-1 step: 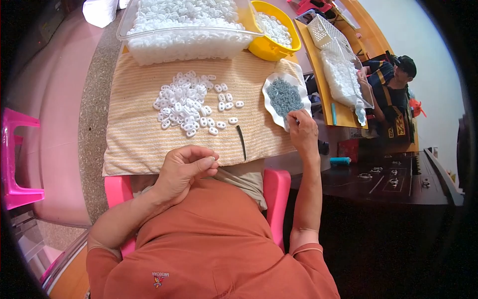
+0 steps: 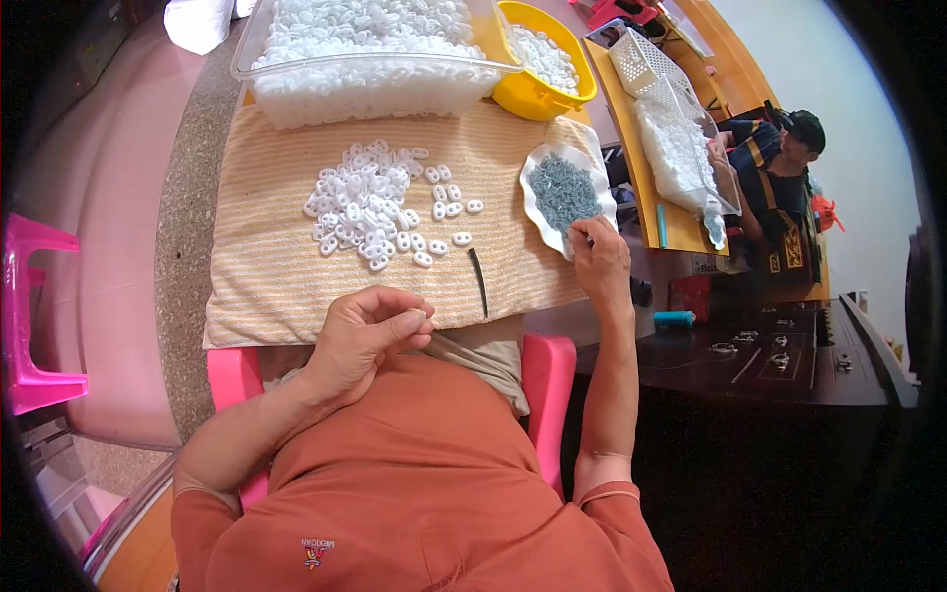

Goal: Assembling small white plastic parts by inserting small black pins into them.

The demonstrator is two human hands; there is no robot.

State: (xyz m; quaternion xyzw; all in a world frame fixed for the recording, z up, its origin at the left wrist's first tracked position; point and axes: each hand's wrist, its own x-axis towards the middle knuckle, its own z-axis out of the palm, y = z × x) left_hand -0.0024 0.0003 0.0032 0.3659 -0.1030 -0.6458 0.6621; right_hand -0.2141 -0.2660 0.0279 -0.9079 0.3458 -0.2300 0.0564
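My left hand (image 2: 375,331) is closed in a pinch near the front edge of the towel, in front of my belly. A bit of a small white plastic piece shows between thumb and fingertips; the fingers hide the rest. My right hand (image 2: 600,259) reaches to the near rim of a white wavy-edged plate (image 2: 533,202), its fingertips pressed together. What they hold, if anything, is too small to make out. Small grey-blue pieces (image 2: 562,192) are heaped on that plate. Left of it lies a pile of white oval two-holed plastic pieces (image 2: 360,202), with several scattered singly.
A thin black strip (image 2: 478,281) lies on the striped towel (image 2: 261,217). Behind stand a clear bin (image 2: 370,84) and a yellow basket (image 2: 543,104), both holding white pieces. At right, a person (image 2: 774,168) sits by another table with a filled clear tray (image 2: 681,148).
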